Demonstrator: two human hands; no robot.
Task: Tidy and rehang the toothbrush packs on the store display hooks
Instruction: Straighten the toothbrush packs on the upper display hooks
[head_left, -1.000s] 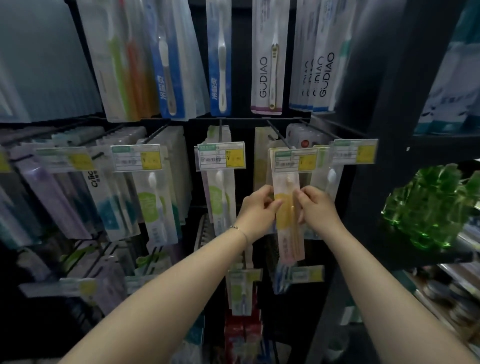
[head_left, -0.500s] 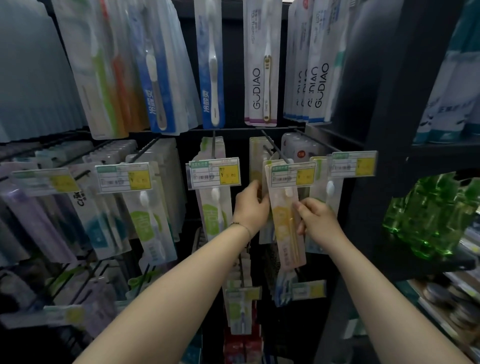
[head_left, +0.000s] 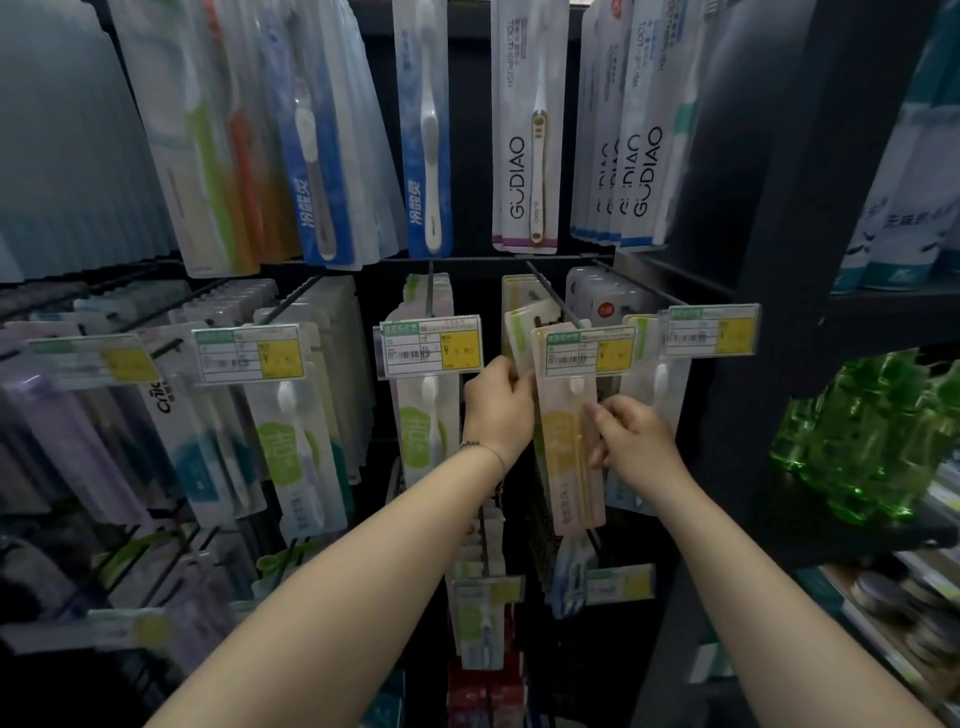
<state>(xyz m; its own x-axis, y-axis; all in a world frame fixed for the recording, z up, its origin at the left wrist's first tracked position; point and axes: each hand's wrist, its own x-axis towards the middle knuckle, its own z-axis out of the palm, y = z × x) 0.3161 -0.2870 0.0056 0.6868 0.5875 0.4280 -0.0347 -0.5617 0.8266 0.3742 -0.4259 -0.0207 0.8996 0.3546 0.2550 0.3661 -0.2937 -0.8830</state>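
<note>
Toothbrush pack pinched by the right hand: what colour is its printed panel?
Yellow panel on the toothbrush pack, pale translucent otherwise; head view shows it best.

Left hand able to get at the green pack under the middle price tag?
Likely yes: green pack hangs just beside the left hand, nothing between, though the hand must first release the rear pack it pinches.

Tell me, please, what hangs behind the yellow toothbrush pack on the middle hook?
A green-edged pack, held by the left hand, and more packs further back on the hook. The yellow toothbrush pack covers their lower parts.
</note>
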